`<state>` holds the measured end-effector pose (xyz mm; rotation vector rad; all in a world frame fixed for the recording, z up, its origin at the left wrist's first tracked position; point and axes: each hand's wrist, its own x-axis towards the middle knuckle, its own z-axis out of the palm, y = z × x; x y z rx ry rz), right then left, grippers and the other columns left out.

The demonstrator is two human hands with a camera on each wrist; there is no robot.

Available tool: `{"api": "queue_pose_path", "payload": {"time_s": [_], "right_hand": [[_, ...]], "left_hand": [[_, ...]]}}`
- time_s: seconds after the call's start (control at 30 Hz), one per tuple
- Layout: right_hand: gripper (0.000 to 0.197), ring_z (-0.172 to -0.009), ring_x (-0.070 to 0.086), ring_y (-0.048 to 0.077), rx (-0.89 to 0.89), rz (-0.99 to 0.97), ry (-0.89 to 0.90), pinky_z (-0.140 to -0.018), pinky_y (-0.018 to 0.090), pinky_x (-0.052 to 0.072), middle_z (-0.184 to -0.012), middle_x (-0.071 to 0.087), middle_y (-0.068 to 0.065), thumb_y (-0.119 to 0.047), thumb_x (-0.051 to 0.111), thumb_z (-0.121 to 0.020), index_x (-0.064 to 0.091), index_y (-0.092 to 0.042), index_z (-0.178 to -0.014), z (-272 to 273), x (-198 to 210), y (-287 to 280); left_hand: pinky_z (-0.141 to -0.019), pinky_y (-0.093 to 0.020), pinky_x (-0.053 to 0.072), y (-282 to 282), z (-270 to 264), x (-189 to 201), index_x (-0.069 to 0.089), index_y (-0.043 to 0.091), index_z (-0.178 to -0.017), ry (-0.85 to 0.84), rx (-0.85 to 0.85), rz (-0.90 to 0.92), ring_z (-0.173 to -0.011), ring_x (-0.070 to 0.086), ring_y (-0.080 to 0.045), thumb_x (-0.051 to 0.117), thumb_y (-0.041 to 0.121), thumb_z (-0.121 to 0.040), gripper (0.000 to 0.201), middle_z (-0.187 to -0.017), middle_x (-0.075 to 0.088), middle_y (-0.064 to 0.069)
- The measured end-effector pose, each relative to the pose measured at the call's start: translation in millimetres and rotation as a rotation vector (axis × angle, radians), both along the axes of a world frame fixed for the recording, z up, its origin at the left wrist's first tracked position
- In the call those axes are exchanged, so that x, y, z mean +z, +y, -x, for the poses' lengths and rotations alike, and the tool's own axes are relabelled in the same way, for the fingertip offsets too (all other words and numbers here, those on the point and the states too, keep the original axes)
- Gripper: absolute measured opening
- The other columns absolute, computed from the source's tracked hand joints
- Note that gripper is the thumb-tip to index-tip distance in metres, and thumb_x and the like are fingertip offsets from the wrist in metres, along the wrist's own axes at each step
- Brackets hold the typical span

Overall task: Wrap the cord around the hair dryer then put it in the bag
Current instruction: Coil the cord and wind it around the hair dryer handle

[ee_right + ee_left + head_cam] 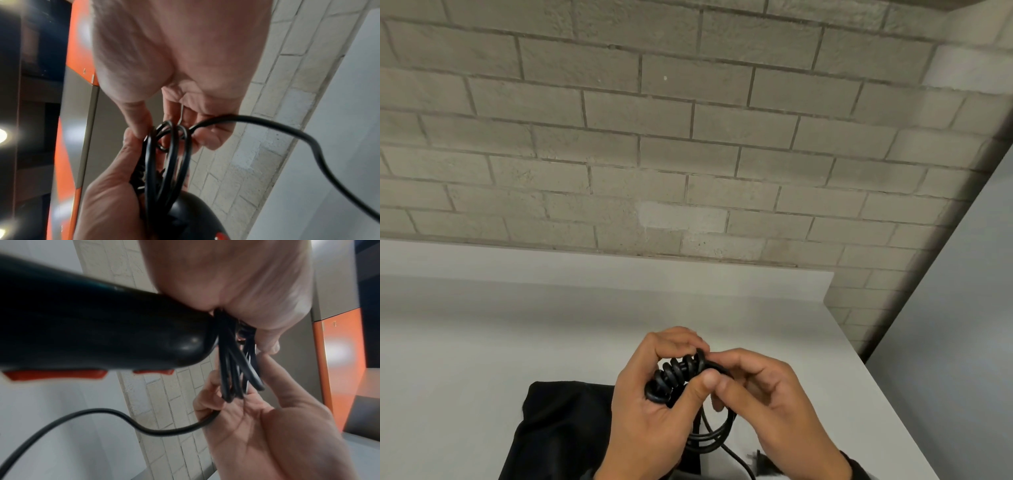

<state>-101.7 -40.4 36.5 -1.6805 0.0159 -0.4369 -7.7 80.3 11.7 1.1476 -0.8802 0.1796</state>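
My left hand [654,387] grips the black hair dryer [92,331] by its handle end, where the ribbed strain relief [678,371] and coils of black cord [709,435] bunch up. The dryer has red switches [55,374] along its handle. My right hand [760,394] pinches the cord loops [168,146] against the left thumb, with a loose length of cord [308,139] trailing away through its fingers. The black bag [561,431] lies flat on the table under and left of my hands. The plug [760,462] lies on the table near my right wrist.
A white table [482,342] stands against a grey brick wall [654,137], its right edge running diagonally past my right hand. An orange and grey cabinet [345,353] shows in the wrist views.
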Motion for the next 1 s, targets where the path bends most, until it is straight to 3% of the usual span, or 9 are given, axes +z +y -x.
{"api": "queue_pose_path", "payload": {"time_s": [0.1,0.27,0.43,0.53,0.63,0.73,0.83,0.9,1.0], "right_hand": [[0.023,-0.075,0.066,0.006,0.036,0.054,0.043,-0.073,0.019,0.049,-0.08,0.072,-0.004,-0.006,0.07,-0.084,0.074,-0.025,-0.097,5,0,-1],[0.013,-0.085,0.067,0.017,0.007,0.125,0.072,-0.082,0.04,0.051,-0.086,0.073,0.004,-0.016,0.067,-0.087,0.073,-0.025,-0.094,6,2,-4],[0.015,-0.079,0.063,0.011,0.044,0.132,0.085,-0.075,0.021,0.046,-0.078,0.068,0.0,-0.014,0.06,-0.093,0.072,-0.024,-0.093,6,4,-7],[0.016,-0.08,0.062,0.01,0.019,0.149,0.074,-0.077,0.021,0.046,-0.078,0.067,-0.001,-0.016,0.059,-0.093,0.072,-0.025,-0.097,7,3,-8],[0.017,-0.081,0.063,0.012,-0.031,0.133,0.029,-0.08,0.026,0.048,-0.078,0.067,0.002,-0.017,0.059,-0.092,0.072,-0.025,-0.099,7,2,-5],[0.018,-0.082,0.065,0.015,-0.102,0.155,-0.021,-0.08,0.029,0.05,-0.079,0.068,0.004,-0.023,0.059,-0.089,0.071,-0.028,-0.101,5,-1,1],[0.018,-0.086,0.068,0.017,-0.197,0.147,-0.088,-0.084,0.03,0.052,-0.082,0.072,0.002,-0.024,0.064,-0.09,0.067,-0.036,-0.103,4,-3,11],[0.026,-0.09,0.069,0.012,-0.269,0.146,-0.123,-0.085,0.021,0.049,-0.084,0.074,-0.004,-0.024,0.066,-0.085,0.062,-0.044,-0.1,4,-5,17],[0.031,-0.096,0.067,0.004,-0.366,0.303,-0.17,-0.083,0.009,0.045,-0.094,0.071,-0.015,-0.021,0.07,-0.085,0.057,-0.046,-0.1,3,-10,21]], "left_hand": [[-0.074,-0.026,0.055,2,1,2,0.063,0.022,-0.091,0.034,-0.018,0.001,-0.085,0.068,-0.022,0.072,0.046,-0.08,0.028,-0.087,0.069,-0.001],[-0.07,-0.019,0.053,4,3,3,0.067,0.03,-0.103,0.065,-0.043,-0.085,-0.083,0.067,-0.02,0.071,0.051,-0.078,0.033,-0.09,0.067,-0.004],[-0.077,-0.035,0.051,8,-2,4,0.069,0.031,-0.095,0.012,-0.094,-0.157,-0.083,0.063,-0.028,0.066,0.052,-0.084,0.024,-0.092,0.064,0.004],[-0.076,-0.03,0.049,12,-4,6,0.067,0.027,-0.095,0.004,-0.106,-0.221,-0.083,0.063,-0.025,0.067,0.046,-0.083,0.022,-0.092,0.064,-0.002],[-0.078,-0.034,0.052,18,-8,13,0.069,0.027,-0.096,0.023,-0.104,-0.305,-0.087,0.065,-0.025,0.07,0.04,-0.078,0.023,-0.091,0.067,-0.005],[-0.074,-0.022,0.052,22,-10,20,0.068,0.031,-0.094,0.053,-0.095,-0.363,-0.086,0.066,-0.016,0.073,0.045,-0.074,0.024,-0.09,0.07,0.003],[-0.066,-0.014,0.049,20,-3,25,0.064,0.036,-0.093,0.107,-0.054,-0.378,-0.074,0.064,-0.007,0.073,0.039,-0.082,0.015,-0.085,0.068,0.01],[-0.06,-0.014,0.046,17,3,24,0.059,0.037,-0.093,0.119,-0.038,-0.364,-0.062,0.058,-0.003,0.064,0.038,-0.084,0.011,-0.078,0.065,0.01],[-0.057,-0.014,0.044,14,7,19,0.056,0.037,-0.093,0.14,-0.011,-0.31,-0.058,0.053,-0.002,0.062,0.037,-0.088,0.008,-0.075,0.063,0.009]]}}
